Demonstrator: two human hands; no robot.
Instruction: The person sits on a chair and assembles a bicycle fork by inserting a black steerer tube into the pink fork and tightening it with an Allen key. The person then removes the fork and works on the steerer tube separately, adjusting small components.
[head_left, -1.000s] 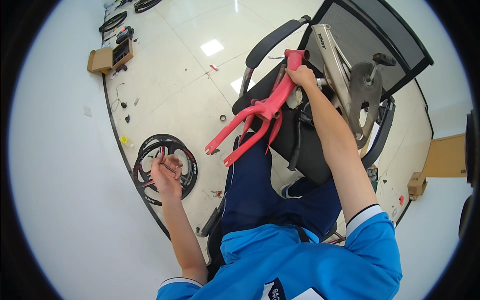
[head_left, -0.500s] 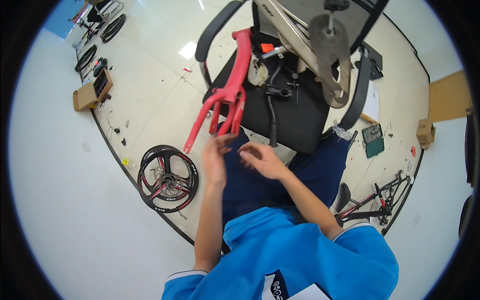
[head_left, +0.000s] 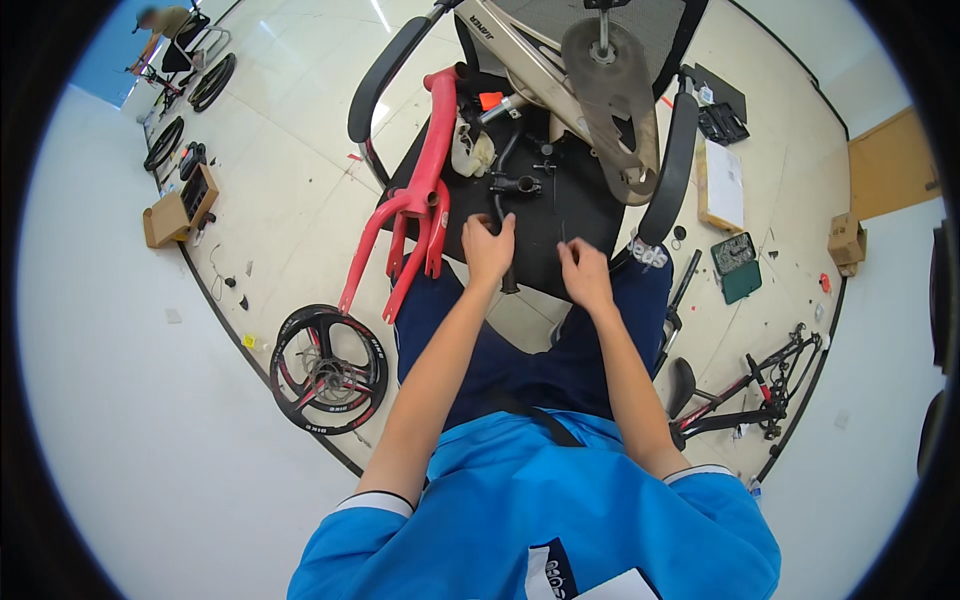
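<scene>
A red bicycle frame (head_left: 425, 165) with fork-like legs leans on the black chair seat (head_left: 590, 225), its lower ends over my left thigh. Right of it lies a black handlebar with a stem (head_left: 515, 186). My left hand (head_left: 488, 250) is closed around the bar's near part, below the stem; the grip end shows beyond the hand. Over the seat's front edge, my right hand (head_left: 587, 275) pinches a thin dark rod (head_left: 562, 232), too small to name surely. A beige bicycle frame (head_left: 530, 60) with a grey chain cover (head_left: 605, 95) rests at the seat's back right.
Chair armrests (head_left: 672, 170) flank the seat. A spoked black wheel (head_left: 330, 370) lies on the floor at left. At right are a green tool case (head_left: 740, 285), a flat box (head_left: 722, 190) and a black bicycle frame (head_left: 740, 400). Another person (head_left: 165, 25) sits far left.
Both hands have moved apart from near the red frame's lower ends. The left now grips the handlebar; the right holds a thin rod. The view has shifted, and a distant person now shows.
</scene>
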